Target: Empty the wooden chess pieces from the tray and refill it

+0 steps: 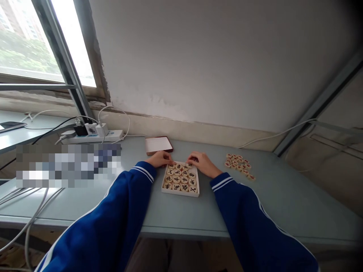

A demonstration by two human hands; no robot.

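Note:
A shallow white box (180, 193) lies in front of me, filled with rows of round Chinese chess pieces (176, 179) with black characters. At its far left corner is my left hand (159, 159), fingers curled in against the rim, close to the corner piece. Whether the fingertips also press on that piece I cannot tell. My right hand (202, 163) reaches over the far right corner, its fingers pinched down on a chess piece (190, 165) in the back row. Part of that piece is hidden by the fingers.
Behind the box lies an open box lid (159, 145) with a reddish rim. Loose pieces with red characters (237, 162) form a cluster to the right. A power strip (110, 135) with plugs and white cables stands back left. Cables (42, 204) hang over the front left edge.

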